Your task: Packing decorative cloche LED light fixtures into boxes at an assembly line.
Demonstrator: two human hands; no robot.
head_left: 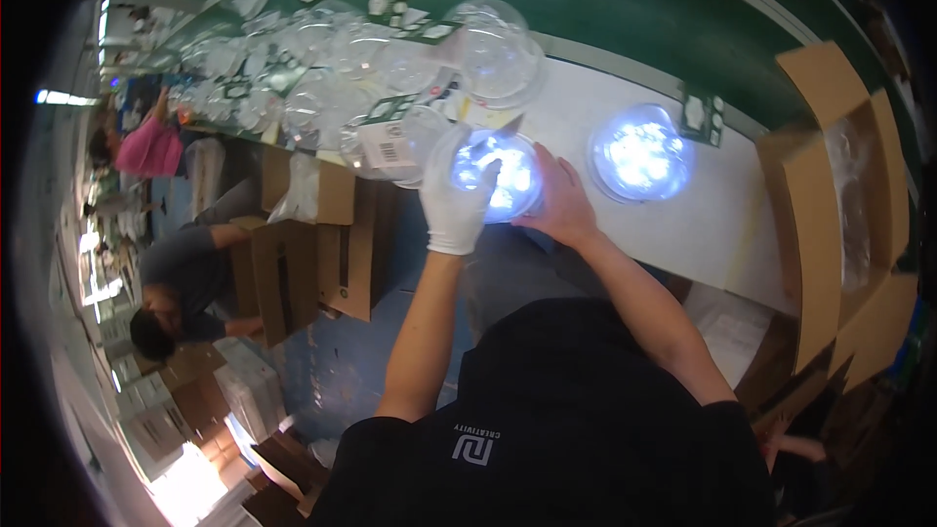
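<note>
Between my hands is a clear round dome with glowing white lights inside [509,181], at the near edge of the white tabletop. My left hand [454,205], in a white glove, grips its left side, the thumb lying over the front. My bare right hand [568,203] closes round its right side. A second lit dome [642,153] rests on the table to the right, apart from my hands. Just left of my glove lies a clear dome with a white barcode label [388,144]. Behind the held dome stand stacked clear domes [496,51], unlit.
Many clear domes with green-and-white cards [322,49] crowd the table's left. Another green card [701,117] is near the right lit dome. An open cardboard box [815,205] flanks the table's right end. Further cartons [285,278] and a co-worker [190,278] are at the left.
</note>
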